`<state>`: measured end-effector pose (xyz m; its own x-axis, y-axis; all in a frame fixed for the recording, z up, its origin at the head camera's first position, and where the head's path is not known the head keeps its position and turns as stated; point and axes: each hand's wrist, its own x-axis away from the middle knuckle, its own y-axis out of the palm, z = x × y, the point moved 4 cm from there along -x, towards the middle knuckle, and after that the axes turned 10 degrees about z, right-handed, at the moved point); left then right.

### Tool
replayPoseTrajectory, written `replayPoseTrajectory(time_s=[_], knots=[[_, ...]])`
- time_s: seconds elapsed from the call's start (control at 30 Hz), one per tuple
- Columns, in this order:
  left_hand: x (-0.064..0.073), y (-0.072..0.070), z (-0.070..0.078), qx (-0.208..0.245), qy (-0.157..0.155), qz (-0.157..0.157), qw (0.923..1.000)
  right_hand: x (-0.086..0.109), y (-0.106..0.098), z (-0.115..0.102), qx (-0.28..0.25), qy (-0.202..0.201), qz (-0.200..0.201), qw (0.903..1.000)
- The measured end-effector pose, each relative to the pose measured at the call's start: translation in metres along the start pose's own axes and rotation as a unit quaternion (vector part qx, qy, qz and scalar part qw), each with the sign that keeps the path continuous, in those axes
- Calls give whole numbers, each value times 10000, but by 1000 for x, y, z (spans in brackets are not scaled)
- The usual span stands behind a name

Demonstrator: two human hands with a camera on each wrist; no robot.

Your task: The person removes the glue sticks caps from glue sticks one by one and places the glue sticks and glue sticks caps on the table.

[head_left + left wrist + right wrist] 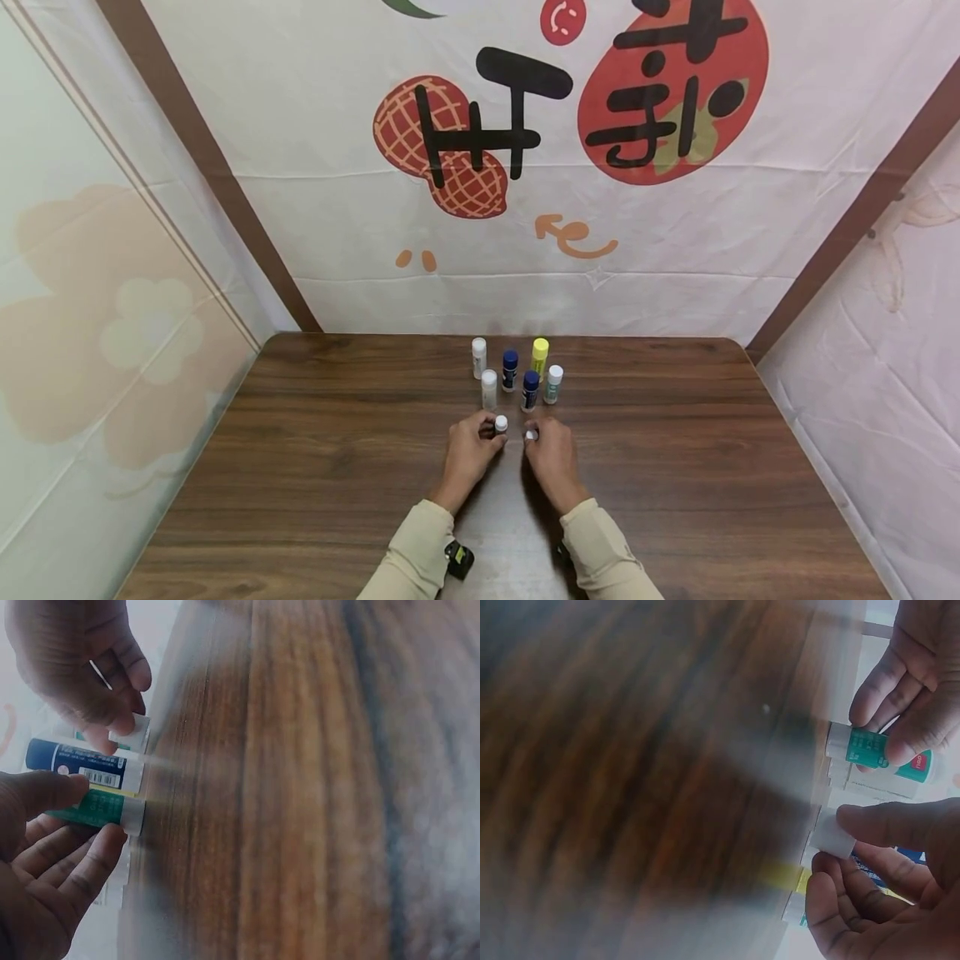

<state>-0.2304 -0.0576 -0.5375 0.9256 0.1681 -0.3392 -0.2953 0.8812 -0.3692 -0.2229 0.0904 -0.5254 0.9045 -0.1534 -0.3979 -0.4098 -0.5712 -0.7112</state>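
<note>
My left hand [469,450] grips an upright glue stick [867,747] with a green label and white ends, thumb on one side and fingers on the other. Its white base appears to rest on the wooden table. To the right, my right hand [553,457] pinches a short white cylinder [832,834] between thumb and fingers, low over the table. Fingers hide part of it, so I cannot tell whether it is a cap or a glue stick's end. Just beyond my hands stand a dark blue glue stick [530,392] and a white one [489,390].
Farther back stand another white glue stick [479,358], another blue one [510,371], a yellow one [539,357] and a white-and-teal one [553,385]. The brown wooden table [337,433] ends at a printed cloth wall [345,304]. Cloth walls flank both sides.
</note>
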Motion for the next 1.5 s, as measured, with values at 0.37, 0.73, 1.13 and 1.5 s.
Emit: replayPoseTrajectory(time_s=[0.37, 0.73, 1.13, 1.5], knots=[[-1, 0, -2, -26, -148, -37, 9999, -3, 3, -1, 224, -4, -281, 9994], [-4, 0, 0, -122, -151, -104, 9998, -6, 6, 2, 152, -112, -132, 9997], [-4, -9, 3, 95, -285, -100, 9995, -10, -11, -4, -221, 143, -388, 9989], [-10, -22, 1, 96, -760, 634, 9950, -16, -22, -14, -548, 655, -404, 9955]])
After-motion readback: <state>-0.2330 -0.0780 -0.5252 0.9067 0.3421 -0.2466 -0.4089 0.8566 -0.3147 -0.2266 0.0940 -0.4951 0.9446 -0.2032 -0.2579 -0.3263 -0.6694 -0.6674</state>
